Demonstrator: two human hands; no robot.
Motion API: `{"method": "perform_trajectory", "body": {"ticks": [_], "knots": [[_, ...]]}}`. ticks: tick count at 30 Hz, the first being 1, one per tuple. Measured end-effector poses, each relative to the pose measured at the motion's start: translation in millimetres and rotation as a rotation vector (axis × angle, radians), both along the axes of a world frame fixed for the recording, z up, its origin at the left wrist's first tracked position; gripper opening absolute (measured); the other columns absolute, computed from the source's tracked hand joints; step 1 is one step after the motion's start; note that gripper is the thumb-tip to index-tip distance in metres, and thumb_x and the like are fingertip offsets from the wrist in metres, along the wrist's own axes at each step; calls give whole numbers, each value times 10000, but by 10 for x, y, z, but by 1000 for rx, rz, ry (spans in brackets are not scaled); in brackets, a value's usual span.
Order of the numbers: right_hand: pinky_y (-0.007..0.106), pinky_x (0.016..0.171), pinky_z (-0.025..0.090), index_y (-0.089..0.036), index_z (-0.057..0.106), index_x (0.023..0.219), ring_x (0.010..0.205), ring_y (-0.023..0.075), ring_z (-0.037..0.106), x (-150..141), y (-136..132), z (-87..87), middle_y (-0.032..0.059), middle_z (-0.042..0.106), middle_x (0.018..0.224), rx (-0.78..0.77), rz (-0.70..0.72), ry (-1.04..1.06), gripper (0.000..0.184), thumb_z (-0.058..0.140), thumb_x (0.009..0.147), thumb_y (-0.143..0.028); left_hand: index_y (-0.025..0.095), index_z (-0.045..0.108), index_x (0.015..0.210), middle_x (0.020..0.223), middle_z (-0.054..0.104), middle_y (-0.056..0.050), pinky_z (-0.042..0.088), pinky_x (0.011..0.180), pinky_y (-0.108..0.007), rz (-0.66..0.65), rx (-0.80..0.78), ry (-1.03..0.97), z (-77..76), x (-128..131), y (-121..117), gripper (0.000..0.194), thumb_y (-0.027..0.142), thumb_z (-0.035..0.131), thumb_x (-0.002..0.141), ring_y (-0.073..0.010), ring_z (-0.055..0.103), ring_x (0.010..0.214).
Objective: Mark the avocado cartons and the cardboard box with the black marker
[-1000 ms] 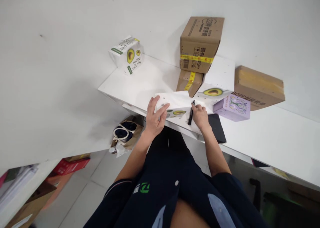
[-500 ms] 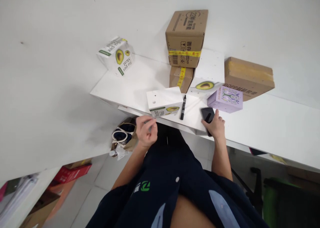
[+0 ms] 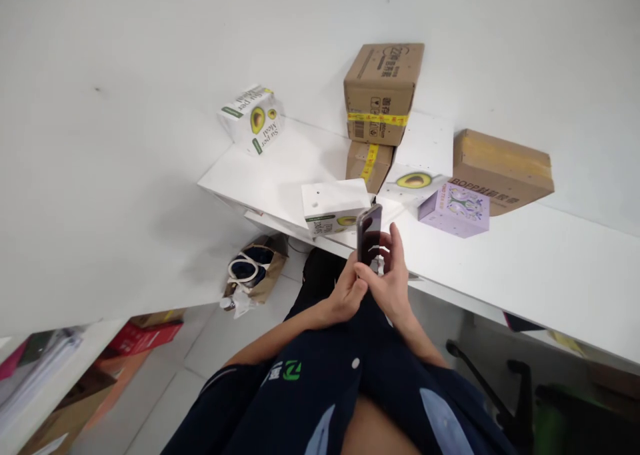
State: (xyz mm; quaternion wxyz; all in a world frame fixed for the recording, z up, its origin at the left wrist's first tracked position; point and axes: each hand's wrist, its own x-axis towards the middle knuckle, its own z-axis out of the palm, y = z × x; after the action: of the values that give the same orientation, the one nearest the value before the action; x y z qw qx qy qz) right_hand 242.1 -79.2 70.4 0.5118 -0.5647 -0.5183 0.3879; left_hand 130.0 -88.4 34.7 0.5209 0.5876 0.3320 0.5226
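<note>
A: where's the phone (image 3: 369,235)?
B: tilted up at the desk (image 3: 505,262) edge, near the avocado box (image 3: 334,197). left hand (image 3: 346,292) looks curled round its bottom, right hand (image 3: 390,287) half open, thumb against it

Dark phone (image 3: 369,235), upright, held in 2 hands (image 3: 350,291)

1. On the white avocado box (image 3: 253,118) at your left, you can read "Su·per Meal", printed on two faces.
2. On the nearer white box (image 3: 331,202), "Su·per" and a part of "Meal" are readable for you.
3. The upper brown carton (image 3: 380,92) shows you "22" with Chinese characters, a barcode and handling signs.
4. The long brown carton (image 3: 503,168) says "BOPP", then Chinese characters.
5. Your shirt (image 3: 320,388) carries a green logo; its white characters are too small.
</note>
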Motion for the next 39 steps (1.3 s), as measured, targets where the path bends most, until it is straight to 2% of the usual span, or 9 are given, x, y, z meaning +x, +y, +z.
{"method": "perform_trajectory", "body": {"ticks": [2,5,9,11,13,19,27,34,39], "knots": [[428,913,590,-324,432,1535,1163,248,635,-7,-29,-24,111,606,1401,6,62,-39,894,827,733,-333,239,578,1419,1318,662,-159,490,1135,-515,48,-110,-9,2,-113,-65,714,734,336,964,-312,603,1295],[393,872,603,-330,514,1472,1110,222,670,44,-28,-85,88,672,1339,54,123,14,690,763,828,-328,240,676,1307,1306,690,-152,459,1146,-574,70,-340,-162,-34,-316,-155,657,733,491,916,-350,585,1328],[364,869,602,-279,706,1174,974,184,720,-7,11,-125,50,769,1099,59,124,104,279,694,902,-338,226,662,1322,1322,700,-152,493,1042,-664,-64,-623,-486,-2,-421,-194,758,804,394,910,-404,595,1324],[338,824,606,-253,718,1066,902,171,727,-91,22,-117,39,773,1015,55,109,149,205,699,890,-356,228,655,1325,1310,711,-146,520,1012,-643,-91,-732,-642,54,-399,-175,791,833,383,894,-406,612,1304],[323,808,605,-242,704,1047,878,163,727,-173,24,-99,31,766,979,67,64,182,214,709,871,-363,227,668,1302,1289,724,-140,541,1003,-604,-70,-793,-718,110,-369,-145,781,834,403,888,-392,631,1279],[296,772,584,-235,663,1009,842,148,702,-254,19,-34,16,735,918,49,-5,222,231,709,853,-399,229,665,1295,1298,719,-129,562,972,-585,-80,-845,-728,195,-371,-100,744,804,380,920,-379,649,1252],[297,785,578,-245,652,1034,864,148,697,-300,51,15,17,722,953,76,28,233,227,679,876,-406,261,659,1298,1276,731,-105,569,966,-588,-61,-832,-666,240,-415,-84,761,824,313,921,-372,650,1257],[306,800,580,-248,648,1039,884,156,703,-353,80,40,17,714,955,134,37,240,209,665,890,-392,250,679,1264,1253,741,-107,566,987,-590,-79,-802,-689,278,-463,-79,728,811,371,916,-374,646,1269],[293,755,572,-250,636,1039,858,156,702,-362,77,48,18,708,957,118,57,240,210,657,894,-401,239,644,1317,1242,745,-111,577,978,-580,-24,-826,-702,268,-457,-58,726,788,370,929,-376,655,1253]]}}
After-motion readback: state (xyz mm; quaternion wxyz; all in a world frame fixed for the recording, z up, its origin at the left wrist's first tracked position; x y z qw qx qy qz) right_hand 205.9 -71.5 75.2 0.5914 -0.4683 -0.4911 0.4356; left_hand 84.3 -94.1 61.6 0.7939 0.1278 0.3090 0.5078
